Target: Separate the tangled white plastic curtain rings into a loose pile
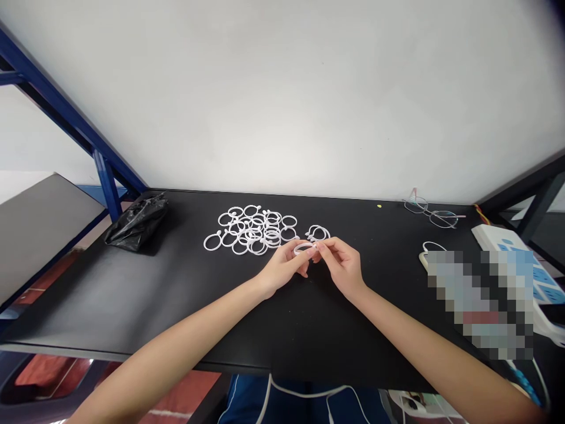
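Observation:
A white plastic ring is held between both my hands, just above the black table. My left hand pinches its left side and front, thumb reaching to the right. The fingertips of my right hand close on its right end, where a small knob seems to sit; the fingers partly cover that spot. Behind my hands lie a few similar rings in a small group. To the left spreads a larger pile of white rings, overlapping one another, several with small knobs on the rim.
The black table meets a white wall. A crumpled black plastic bag lies at the left. At the right are eyeglasses, a white power strip and a blurred-out object. A white cable hangs over my lap.

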A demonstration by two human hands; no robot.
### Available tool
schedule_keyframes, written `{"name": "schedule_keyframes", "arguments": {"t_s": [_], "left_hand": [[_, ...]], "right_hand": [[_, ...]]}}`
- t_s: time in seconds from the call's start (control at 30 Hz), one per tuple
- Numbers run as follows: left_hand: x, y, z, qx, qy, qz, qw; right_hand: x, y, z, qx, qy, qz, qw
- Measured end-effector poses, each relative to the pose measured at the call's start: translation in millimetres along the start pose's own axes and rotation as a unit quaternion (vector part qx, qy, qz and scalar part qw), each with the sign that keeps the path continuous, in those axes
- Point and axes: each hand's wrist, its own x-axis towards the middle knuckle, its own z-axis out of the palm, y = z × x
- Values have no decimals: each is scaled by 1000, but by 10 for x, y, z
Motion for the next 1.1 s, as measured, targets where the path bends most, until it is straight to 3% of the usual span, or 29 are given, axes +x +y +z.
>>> {"name": "schedule_keyframes", "arguments": {"t_s": [0.33,1.1], "left_hand": [[-2,-33,-22,2,4,3,1000],[22,-29,-39,-28,-5,-29,999]], "right_hand": [[3,-2,-1,-8,37,7,999],[8,-10,10,-4,37,8,999]]}}
